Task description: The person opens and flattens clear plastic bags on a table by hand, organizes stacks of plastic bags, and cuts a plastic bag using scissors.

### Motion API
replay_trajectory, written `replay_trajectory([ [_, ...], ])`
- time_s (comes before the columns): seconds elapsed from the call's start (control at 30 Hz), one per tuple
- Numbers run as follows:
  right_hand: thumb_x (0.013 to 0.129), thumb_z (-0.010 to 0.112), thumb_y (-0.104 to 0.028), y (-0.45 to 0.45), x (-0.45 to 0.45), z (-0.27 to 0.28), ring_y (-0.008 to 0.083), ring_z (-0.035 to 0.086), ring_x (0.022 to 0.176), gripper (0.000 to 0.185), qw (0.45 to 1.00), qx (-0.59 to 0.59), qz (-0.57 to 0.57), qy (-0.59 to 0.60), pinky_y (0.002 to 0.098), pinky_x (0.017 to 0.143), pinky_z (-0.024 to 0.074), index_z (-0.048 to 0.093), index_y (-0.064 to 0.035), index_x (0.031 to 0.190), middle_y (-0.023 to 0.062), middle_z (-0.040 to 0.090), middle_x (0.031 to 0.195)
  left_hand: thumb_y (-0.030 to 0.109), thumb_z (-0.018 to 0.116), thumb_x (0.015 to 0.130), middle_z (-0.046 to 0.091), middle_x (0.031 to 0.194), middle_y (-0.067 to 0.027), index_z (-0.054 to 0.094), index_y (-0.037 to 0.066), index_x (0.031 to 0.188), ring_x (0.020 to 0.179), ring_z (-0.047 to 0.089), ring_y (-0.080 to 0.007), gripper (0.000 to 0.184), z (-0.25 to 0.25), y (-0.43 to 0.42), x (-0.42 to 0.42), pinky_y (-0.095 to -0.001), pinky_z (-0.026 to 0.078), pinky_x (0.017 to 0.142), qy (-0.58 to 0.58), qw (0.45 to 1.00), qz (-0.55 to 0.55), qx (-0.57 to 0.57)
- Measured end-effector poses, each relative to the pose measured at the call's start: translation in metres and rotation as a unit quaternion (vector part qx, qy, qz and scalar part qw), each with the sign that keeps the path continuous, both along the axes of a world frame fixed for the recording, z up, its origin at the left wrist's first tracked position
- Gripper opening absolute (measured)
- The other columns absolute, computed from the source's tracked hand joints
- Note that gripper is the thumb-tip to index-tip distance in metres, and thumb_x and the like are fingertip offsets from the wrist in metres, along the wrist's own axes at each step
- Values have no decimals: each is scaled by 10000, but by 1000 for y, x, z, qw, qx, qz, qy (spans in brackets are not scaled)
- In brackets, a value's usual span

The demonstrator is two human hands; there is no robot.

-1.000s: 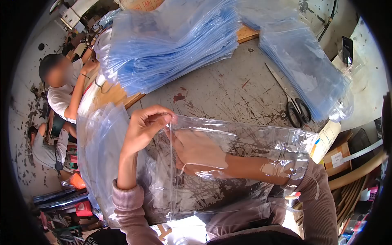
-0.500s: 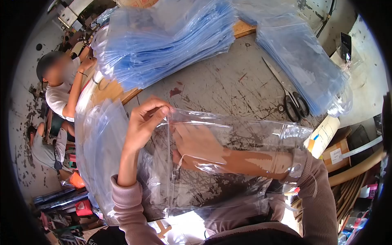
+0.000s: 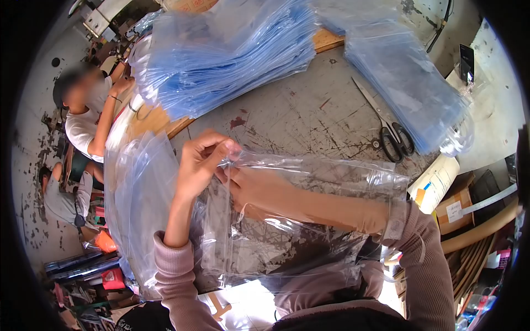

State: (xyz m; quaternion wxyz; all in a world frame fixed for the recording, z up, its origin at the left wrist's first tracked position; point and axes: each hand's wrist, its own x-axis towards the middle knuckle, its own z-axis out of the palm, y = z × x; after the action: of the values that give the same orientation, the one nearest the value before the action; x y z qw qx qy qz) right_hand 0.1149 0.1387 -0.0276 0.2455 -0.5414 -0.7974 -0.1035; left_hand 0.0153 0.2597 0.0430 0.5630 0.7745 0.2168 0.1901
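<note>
A clear plastic bag with shiny folds lies across the table in front of me. At its upper left corner, my left hand pinches the plastic between thumb and fingers. My right hand reaches in from the right and shows through the clear film, its forearm inside the bag. Its fingers are stretched towards the corner by my left hand, with reflections partly covering them. The bag's mouth sits around my right wrist near the sleeve cuff.
A thick stack of bluish plastic bags lies at the back, another stack at the back right. Black-handled scissors rest beside it. More clear sheets hang at the left. A co-worker sits at far left.
My right hand has pushed slightly further left and up inside the bag, its fingers nearer my left hand. The left hand keeps its pinch on the corner.
</note>
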Motion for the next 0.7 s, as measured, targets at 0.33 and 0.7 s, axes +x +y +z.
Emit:
replay_trajectory([
  [0.33, 723, 595, -206, -9, 5, 38, 240, 490, 1005, 524, 924, -271, 7, 271, 333, 818, 407, 487, 70, 1154, 123, 509, 1026, 131, 596, 856, 568, 871, -35, 566, 3, 1021, 775, 581, -119, 210, -25, 17, -4, -239, 506, 624, -78, 993, -30, 79],
  [0.7, 816, 523, -433, -23, 9, 11, 316, 263, 1313, 661, 992, -101, -25, 74, 496, 1062, 192, 390, 6, 1291, 181, 333, 1360, 47, 724, 720, 590, 817, -50, 581, 5, 807, 780, 570, -135, 172, -31, 21, -25, -285, 465, 714, -16, 994, -27, 104],
])
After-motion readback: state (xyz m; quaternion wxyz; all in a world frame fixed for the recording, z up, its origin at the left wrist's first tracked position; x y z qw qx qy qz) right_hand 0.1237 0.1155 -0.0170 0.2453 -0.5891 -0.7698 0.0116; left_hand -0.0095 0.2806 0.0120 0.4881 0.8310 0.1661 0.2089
